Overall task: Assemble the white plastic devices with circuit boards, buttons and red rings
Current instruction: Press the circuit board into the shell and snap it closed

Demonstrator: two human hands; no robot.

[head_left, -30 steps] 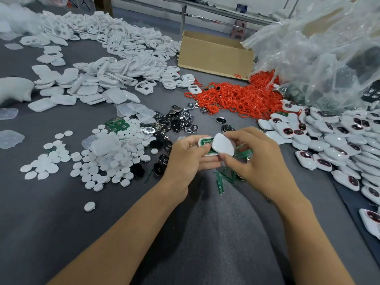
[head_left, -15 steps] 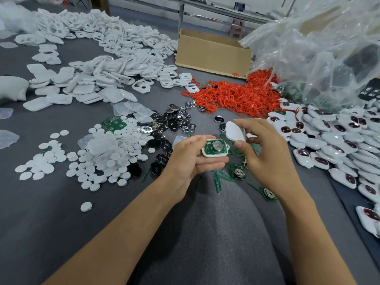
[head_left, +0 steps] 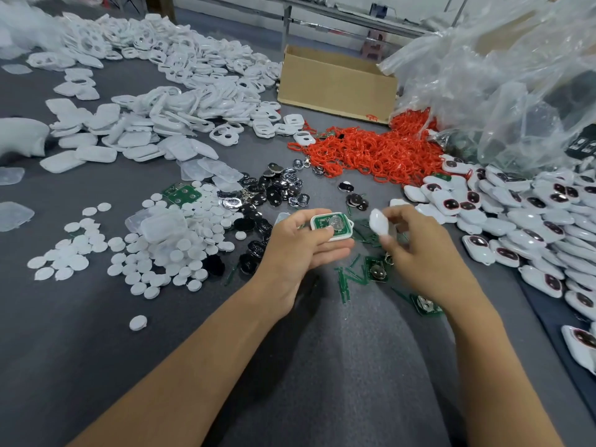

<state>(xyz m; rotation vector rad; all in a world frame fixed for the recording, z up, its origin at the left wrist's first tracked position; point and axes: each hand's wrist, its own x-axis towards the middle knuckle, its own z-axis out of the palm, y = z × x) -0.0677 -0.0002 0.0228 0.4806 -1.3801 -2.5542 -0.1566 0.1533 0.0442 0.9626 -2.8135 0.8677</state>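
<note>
My left hand (head_left: 300, 243) grips a white shell half (head_left: 332, 224) with a green circuit board and a coin cell lying in it, face up. Just to its right, my right hand (head_left: 419, 250) pinches a white cover (head_left: 379, 221) by its edge, held apart from the shell and tilted. Loose green circuit boards (head_left: 375, 269) lie on the grey table under and between my hands. A heap of red rings (head_left: 371, 153) sits behind them. Black and chrome buttons (head_left: 274, 191) are scattered left of centre.
Finished white devices (head_left: 516, 221) pile up at the right. White round discs (head_left: 180, 250) and clear trays lie at the left, white shell parts (head_left: 161, 101) across the back left. A cardboard box (head_left: 335, 83) and a clear plastic bag (head_left: 500, 82) stand at the back.
My right hand lifted the white cover off the shell and drew it to the right, uncovering the circuit board. It now holds the cover lower and closer to the shell than half a second ago.
</note>
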